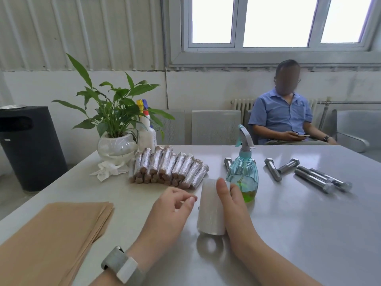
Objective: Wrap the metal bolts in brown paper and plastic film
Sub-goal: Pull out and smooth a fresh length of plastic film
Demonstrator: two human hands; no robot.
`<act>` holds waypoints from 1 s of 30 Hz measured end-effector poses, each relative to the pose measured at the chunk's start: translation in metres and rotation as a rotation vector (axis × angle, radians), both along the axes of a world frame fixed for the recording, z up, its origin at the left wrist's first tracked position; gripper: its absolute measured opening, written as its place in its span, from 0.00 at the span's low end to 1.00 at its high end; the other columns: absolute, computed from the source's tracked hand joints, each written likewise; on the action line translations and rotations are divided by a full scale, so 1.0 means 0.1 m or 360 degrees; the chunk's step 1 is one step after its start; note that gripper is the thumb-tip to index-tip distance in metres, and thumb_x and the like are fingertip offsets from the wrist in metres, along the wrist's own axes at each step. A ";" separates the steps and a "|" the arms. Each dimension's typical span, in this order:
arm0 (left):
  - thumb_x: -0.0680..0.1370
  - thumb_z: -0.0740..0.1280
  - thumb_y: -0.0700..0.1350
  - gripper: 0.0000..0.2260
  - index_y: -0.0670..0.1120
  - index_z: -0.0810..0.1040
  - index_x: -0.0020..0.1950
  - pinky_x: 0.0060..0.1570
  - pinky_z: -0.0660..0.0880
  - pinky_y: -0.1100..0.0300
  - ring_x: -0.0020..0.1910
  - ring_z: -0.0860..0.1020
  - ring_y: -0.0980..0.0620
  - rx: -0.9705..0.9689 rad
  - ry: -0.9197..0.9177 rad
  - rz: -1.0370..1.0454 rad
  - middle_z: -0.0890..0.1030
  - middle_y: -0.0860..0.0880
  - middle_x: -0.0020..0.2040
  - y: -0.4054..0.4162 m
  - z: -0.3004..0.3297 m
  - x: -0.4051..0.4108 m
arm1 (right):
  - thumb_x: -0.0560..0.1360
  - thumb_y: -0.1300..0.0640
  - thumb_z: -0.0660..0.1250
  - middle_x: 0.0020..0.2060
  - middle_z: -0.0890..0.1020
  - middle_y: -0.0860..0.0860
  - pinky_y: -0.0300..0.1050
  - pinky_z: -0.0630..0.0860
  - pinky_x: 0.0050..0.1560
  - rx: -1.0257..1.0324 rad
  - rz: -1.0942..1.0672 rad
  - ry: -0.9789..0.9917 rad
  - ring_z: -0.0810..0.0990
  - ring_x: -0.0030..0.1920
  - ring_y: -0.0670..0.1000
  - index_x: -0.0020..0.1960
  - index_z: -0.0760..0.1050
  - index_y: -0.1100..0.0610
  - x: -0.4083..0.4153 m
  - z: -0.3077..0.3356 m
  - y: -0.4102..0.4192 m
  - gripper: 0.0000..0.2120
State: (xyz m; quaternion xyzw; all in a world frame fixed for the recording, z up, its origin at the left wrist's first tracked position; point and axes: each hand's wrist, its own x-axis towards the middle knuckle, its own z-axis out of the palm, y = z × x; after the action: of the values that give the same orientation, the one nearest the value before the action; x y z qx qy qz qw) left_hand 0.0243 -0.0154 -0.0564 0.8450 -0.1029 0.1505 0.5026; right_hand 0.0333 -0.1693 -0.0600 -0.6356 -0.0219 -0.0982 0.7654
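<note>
Two hands: right hand [233,205] fingers clamped on glossy cylindrical film roll [210,207], left hand [171,211] fingers loosely curled.

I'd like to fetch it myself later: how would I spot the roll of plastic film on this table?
Start at the grey table and find the blue-green spray bottle near its middle. Just in front of it, towards the person working, the roll of plastic film stands upright, gripped by the right hand. It is the only plain white cylinder; the wrapped bolts behind it are thinner and lie stacked.
</note>
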 end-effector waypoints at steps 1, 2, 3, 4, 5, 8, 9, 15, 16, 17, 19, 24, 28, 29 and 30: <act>0.80 0.66 0.46 0.07 0.52 0.84 0.51 0.42 0.70 0.69 0.45 0.78 0.60 0.0061 -0.0050 -0.0009 0.77 0.58 0.50 -0.01 -0.02 -0.01 | 0.65 0.33 0.65 0.38 0.81 0.47 0.41 0.77 0.37 -0.0001 0.0006 -0.0009 0.82 0.39 0.45 0.50 0.73 0.54 0.00 0.00 0.00 0.27; 0.80 0.66 0.46 0.07 0.52 0.84 0.51 0.42 0.69 0.71 0.46 0.78 0.61 0.0136 -0.0095 -0.0013 0.77 0.59 0.51 -0.02 -0.03 -0.01 | 0.65 0.33 0.65 0.39 0.82 0.47 0.42 0.78 0.38 -0.0011 0.0009 -0.0019 0.82 0.40 0.45 0.51 0.74 0.54 0.01 -0.01 -0.01 0.27; 0.80 0.66 0.46 0.08 0.53 0.85 0.51 0.41 0.68 0.71 0.47 0.77 0.62 0.0216 -0.0124 -0.0011 0.77 0.61 0.52 -0.02 -0.04 -0.02 | 0.64 0.32 0.66 0.41 0.83 0.48 0.44 0.80 0.40 -0.0032 0.0006 -0.0033 0.83 0.42 0.46 0.52 0.75 0.53 0.02 -0.02 -0.01 0.27; 0.79 0.66 0.46 0.08 0.54 0.85 0.50 0.42 0.70 0.68 0.48 0.77 0.63 0.0284 -0.0133 -0.0010 0.76 0.62 0.52 -0.02 -0.04 -0.03 | 0.64 0.32 0.66 0.42 0.83 0.49 0.46 0.81 0.43 -0.0052 0.0002 -0.0051 0.83 0.44 0.47 0.53 0.76 0.52 0.02 -0.02 -0.01 0.27; 0.79 0.66 0.47 0.08 0.55 0.85 0.49 0.43 0.72 0.64 0.48 0.77 0.63 0.0331 -0.0126 -0.0014 0.76 0.64 0.52 -0.01 -0.05 -0.03 | 0.64 0.32 0.66 0.43 0.83 0.49 0.47 0.81 0.44 -0.0065 -0.0001 -0.0073 0.83 0.45 0.48 0.53 0.76 0.52 0.03 -0.03 -0.01 0.27; 0.77 0.67 0.47 0.07 0.56 0.85 0.47 0.45 0.76 0.58 0.46 0.78 0.63 0.0426 -0.0080 -0.0035 0.76 0.65 0.51 0.00 -0.06 -0.05 | 0.65 0.33 0.66 0.43 0.84 0.47 0.44 0.81 0.43 -0.0076 -0.0011 -0.0135 0.83 0.45 0.46 0.53 0.76 0.51 0.04 -0.04 0.00 0.26; 0.76 0.67 0.48 0.06 0.56 0.84 0.45 0.45 0.76 0.58 0.45 0.78 0.63 0.0449 -0.0063 -0.0027 0.76 0.65 0.51 0.00 -0.05 -0.06 | 0.66 0.33 0.66 0.43 0.84 0.47 0.42 0.80 0.42 -0.0077 -0.0014 -0.0144 0.83 0.45 0.45 0.53 0.76 0.51 0.04 -0.05 0.00 0.25; 0.73 0.69 0.51 0.07 0.59 0.78 0.34 0.44 0.75 0.62 0.44 0.77 0.63 0.0603 -0.0028 0.0020 0.77 0.67 0.47 0.01 -0.04 -0.09 | 0.67 0.33 0.66 0.42 0.83 0.45 0.37 0.77 0.38 -0.0065 -0.0065 -0.0168 0.82 0.43 0.43 0.53 0.76 0.51 0.07 -0.07 -0.02 0.25; 0.72 0.69 0.51 0.07 0.58 0.78 0.34 0.44 0.74 0.63 0.44 0.77 0.63 0.0625 -0.0020 0.0026 0.76 0.67 0.47 0.01 -0.03 -0.09 | 0.67 0.33 0.66 0.41 0.83 0.44 0.36 0.76 0.38 -0.0070 -0.0072 -0.0171 0.82 0.43 0.42 0.52 0.76 0.51 0.06 -0.07 -0.02 0.25; 0.72 0.69 0.52 0.06 0.58 0.78 0.34 0.43 0.73 0.64 0.44 0.77 0.63 0.0642 -0.0016 0.0029 0.76 0.67 0.48 0.01 -0.03 -0.10 | 0.67 0.33 0.65 0.40 0.83 0.44 0.36 0.76 0.37 -0.0075 -0.0078 -0.0174 0.82 0.42 0.42 0.52 0.76 0.51 0.07 -0.08 -0.03 0.24; 0.71 0.69 0.52 0.04 0.57 0.79 0.36 0.41 0.72 0.65 0.43 0.76 0.63 0.0676 -0.0016 0.0043 0.76 0.67 0.47 0.02 -0.03 -0.10 | 0.67 0.33 0.65 0.40 0.82 0.44 0.36 0.76 0.38 -0.0077 -0.0083 -0.0175 0.82 0.42 0.42 0.52 0.75 0.51 0.07 -0.08 -0.03 0.25; 0.73 0.68 0.52 0.03 0.59 0.81 0.39 0.44 0.74 0.64 0.43 0.77 0.63 0.0662 0.0006 0.0028 0.77 0.67 0.48 0.04 -0.01 -0.10 | 0.68 0.34 0.64 0.36 0.81 0.40 0.35 0.75 0.36 -0.0080 -0.0027 -0.0182 0.80 0.39 0.39 0.52 0.75 0.52 0.07 -0.06 -0.04 0.24; 0.73 0.69 0.50 0.04 0.56 0.82 0.38 0.45 0.72 0.64 0.41 0.77 0.62 0.0688 0.0003 0.0008 0.78 0.66 0.46 0.03 -0.01 -0.10 | 0.68 0.35 0.63 0.34 0.80 0.39 0.33 0.74 0.34 -0.0110 -0.0011 -0.0190 0.79 0.37 0.38 0.51 0.74 0.54 0.07 -0.05 -0.03 0.24; 0.72 0.70 0.49 0.04 0.56 0.81 0.38 0.45 0.71 0.63 0.41 0.77 0.61 0.0689 -0.0004 0.0008 0.78 0.65 0.45 0.03 -0.01 -0.09 | 0.67 0.34 0.64 0.34 0.80 0.39 0.33 0.75 0.34 -0.0118 -0.0010 -0.0185 0.79 0.37 0.38 0.51 0.74 0.53 0.07 -0.05 -0.03 0.25; 0.72 0.70 0.49 0.04 0.56 0.81 0.37 0.45 0.71 0.63 0.41 0.77 0.61 0.0689 -0.0008 0.0009 0.79 0.64 0.45 0.03 -0.01 -0.09 | 0.67 0.34 0.64 0.34 0.80 0.39 0.34 0.75 0.34 -0.0127 -0.0013 -0.0182 0.79 0.37 0.39 0.51 0.74 0.53 0.07 -0.06 -0.03 0.25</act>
State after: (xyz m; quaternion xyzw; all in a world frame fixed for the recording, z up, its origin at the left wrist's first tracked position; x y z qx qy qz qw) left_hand 0.0152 -0.0123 -0.0569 0.9332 -0.1317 0.1285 0.3087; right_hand 0.0399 -0.1723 -0.0656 -0.6591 -0.0668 -0.1365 0.7365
